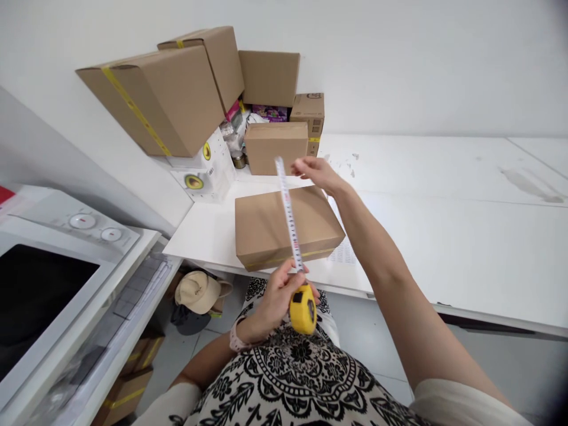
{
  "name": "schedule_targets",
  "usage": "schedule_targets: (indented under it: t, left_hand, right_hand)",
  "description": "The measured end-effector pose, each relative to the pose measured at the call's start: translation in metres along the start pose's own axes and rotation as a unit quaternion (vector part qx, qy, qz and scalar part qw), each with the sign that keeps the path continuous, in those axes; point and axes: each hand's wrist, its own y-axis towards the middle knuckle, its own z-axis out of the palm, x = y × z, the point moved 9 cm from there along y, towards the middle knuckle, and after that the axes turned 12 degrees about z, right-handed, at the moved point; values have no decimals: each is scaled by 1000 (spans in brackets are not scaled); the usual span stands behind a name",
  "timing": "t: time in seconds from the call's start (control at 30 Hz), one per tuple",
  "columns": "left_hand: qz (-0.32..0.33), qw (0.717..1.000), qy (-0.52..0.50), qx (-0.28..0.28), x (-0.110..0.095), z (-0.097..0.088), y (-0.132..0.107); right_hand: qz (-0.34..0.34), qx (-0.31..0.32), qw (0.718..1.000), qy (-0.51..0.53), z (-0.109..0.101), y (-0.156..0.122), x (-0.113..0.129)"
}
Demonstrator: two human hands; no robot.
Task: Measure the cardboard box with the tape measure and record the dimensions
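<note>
My left hand [279, 293], a pink band on its wrist, grips a yellow tape measure [303, 316] just in front of my body. Its fingers close around the blade where it leaves the case. The white blade [289, 219] stretches out over a closed cardboard box [257, 228] on the white table. Whether the blade touches the box I cannot tell. My right hand [317, 171] is just right of the blade's far end, apart from it, its fingers loosely bent, slightly blurred, with nothing visible in them.
Behind stands another small carton [275, 148]. Large taped boxes [177, 94] are stacked at the back left on a white avocado-print box [208, 171]. A microwave [53, 266] is at the left. A printed sheet [342, 251] lies partly under the near box.
</note>
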Motion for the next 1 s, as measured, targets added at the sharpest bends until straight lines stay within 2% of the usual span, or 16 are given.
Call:
schedule_targets:
  t: [0.07, 0.1, 0.13, 0.2, 0.23, 0.27, 0.3, 0.37, 0.43, 0.5, 0.57, 0.7, 0.8, 0.9, 1.0]
  left_hand:
    - [87, 992, 78, -51, -29, -32, -8]
    - [143, 978, 120, -97, -46, -52, -16]
    - [197, 958, 151, -147, -61, -73, -25]
    - [283, 909, 165, -257, -83, -117, -48]
    - [292, 897, 159, -291, -85, -135, -57]
    - [284, 892, 153, -316, -82, -151, -62]
    - [262, 895, 148, -328, -76, -164, -64]
    - [185, 920, 138, -316, -55, -176, -61]
    - [109, 947, 122, -277, -37, -174, -55]
    - [61, 965, 105, -234, -34, -165, -49]
    - [53, 971, 97, -212, -49, -159, -42]
    - [104, 966, 127, -201, -116, -160, -18]
    - [130, 965, 137, -183, -155, -156, 6]
    - [136, 968, 124, -173, -168, -141, 17]
    - [81, 984, 89, -129, -148, -114, 17]
  right_hand:
    - [-42, -56, 996, 62, -30, -16, 1]
    - [-53, -93, 991, 82, -45, -32, -4]
    - [-57, -136, 985, 93, -59, -53, -14]
    - [-14, -221, 970, 104, -77, -99, -52]
    - [23, -248, 963, 101, -78, -120, -75]
    - [59, -248, 962, 97, -72, -138, -98]
    - [90, -240, 962, 93, -63, -153, -121]
    - [123, -205, 967, 84, -37, -171, -155]
    - [128, -149, 977, 89, -10, -178, -171]
    - [117, -122, 982, 86, 5, -180, -169]
    - [98, -136, 984, 66, 5, -181, -150]
    - [76, -175, 980, 58, -7, -176, -102]
    - [76, -215, 971, 71, -16, -159, -81]
    - [75, -254, 963, 49, -23, -128, -73]
    - [73, -266, 961, 2, -28, -90, -70]
